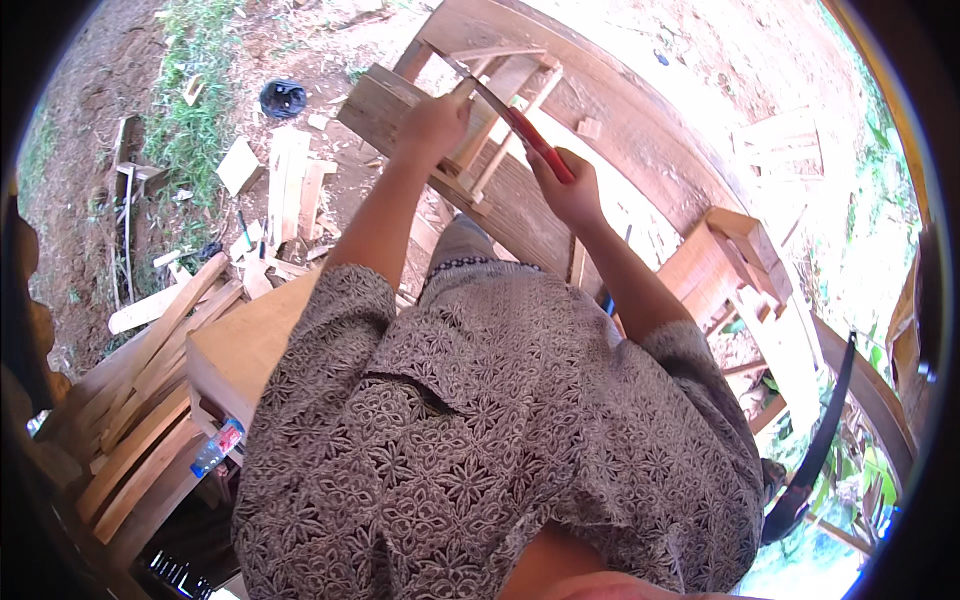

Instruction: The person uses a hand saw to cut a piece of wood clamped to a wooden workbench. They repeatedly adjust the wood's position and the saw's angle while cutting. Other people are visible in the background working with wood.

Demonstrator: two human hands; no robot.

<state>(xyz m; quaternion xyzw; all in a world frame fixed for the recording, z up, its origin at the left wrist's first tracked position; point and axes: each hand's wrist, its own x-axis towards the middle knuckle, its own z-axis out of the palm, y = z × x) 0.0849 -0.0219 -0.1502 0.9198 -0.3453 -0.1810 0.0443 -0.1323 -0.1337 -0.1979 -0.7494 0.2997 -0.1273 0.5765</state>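
Observation:
My right hand (568, 190) is closed round the red handle of a tool with a long, narrow, dark blade (500, 108); the exact kind is hard to tell. The blade slants up and left, over a small wooden frame with thin slats (545, 90). At the blade's far tip, my left hand (433, 128) has its fingers drawn together and appears to pinch the end. Under my left wrist lies a weathered wooden board (375, 108), beside the frame. My fingers hide where blade and wood meet.
A broad wooden plank (640, 125) runs along the far side, with a small wood block (589, 128) on it. Offcuts (287, 185) and a black container (283, 98) lie on the ground at left. A plastic bottle (218, 447) is at lower left, a wooden box (735, 250) at right.

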